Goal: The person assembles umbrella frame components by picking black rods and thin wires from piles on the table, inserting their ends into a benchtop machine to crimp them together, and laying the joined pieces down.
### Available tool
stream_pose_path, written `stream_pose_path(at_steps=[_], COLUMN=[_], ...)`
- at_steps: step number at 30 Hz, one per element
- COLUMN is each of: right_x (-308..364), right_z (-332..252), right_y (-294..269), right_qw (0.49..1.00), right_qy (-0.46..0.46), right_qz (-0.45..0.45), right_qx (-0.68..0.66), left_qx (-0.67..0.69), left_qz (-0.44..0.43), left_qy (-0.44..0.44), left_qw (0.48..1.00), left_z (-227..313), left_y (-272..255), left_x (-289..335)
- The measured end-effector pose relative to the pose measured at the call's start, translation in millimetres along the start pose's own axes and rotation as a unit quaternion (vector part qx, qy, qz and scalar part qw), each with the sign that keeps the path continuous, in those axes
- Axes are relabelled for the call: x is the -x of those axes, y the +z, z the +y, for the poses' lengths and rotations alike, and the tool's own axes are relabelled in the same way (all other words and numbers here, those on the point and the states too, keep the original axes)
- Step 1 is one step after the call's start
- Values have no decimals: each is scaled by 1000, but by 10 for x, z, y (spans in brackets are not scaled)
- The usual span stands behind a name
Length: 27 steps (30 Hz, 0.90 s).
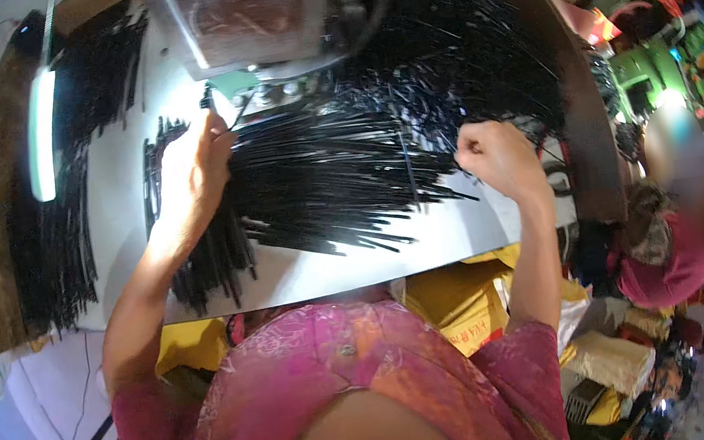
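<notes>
My left hand (196, 165) is raised over the table under the machine head, its fingers closed in a pinch on a thin black rod (242, 109). Just above the fingertips is a small dark piece I cannot make out. My right hand (498, 156) hovers at the right with fingers curled in; what they hold, if anything, is hidden. Between both hands lies a wide, loosely fanned pile of thin black rods (319, 175). Under my left forearm a second bundle of black rods (213, 253) points toward me.
A grey machine head (251, 13) overhangs the far middle of the white table (451, 222). More black rods (471, 41) heap at the far right, and others (58, 243) lie left. Brown raised edges (586, 124) border the table. Yellow sacks (458, 300) sit below; another person (666, 248) is at right.
</notes>
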State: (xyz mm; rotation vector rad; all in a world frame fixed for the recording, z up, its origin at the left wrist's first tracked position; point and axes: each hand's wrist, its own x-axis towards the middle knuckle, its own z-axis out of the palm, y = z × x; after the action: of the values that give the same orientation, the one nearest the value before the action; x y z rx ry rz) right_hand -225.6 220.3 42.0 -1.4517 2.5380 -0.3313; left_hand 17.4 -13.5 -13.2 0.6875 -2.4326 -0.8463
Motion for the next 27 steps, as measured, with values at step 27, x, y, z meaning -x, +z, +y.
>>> stream_pose_path(at_steps=[27], right_x=[-807], right_z=[-1166], right_y=[802], right_qw=[597], right_qy=[59], right_qz=[45], right_qx=[-799], left_qx=[86], left_qz=[48], left_qy=[-53], left_qw=[994], left_z=[212], left_y=[92], left_x=[-175])
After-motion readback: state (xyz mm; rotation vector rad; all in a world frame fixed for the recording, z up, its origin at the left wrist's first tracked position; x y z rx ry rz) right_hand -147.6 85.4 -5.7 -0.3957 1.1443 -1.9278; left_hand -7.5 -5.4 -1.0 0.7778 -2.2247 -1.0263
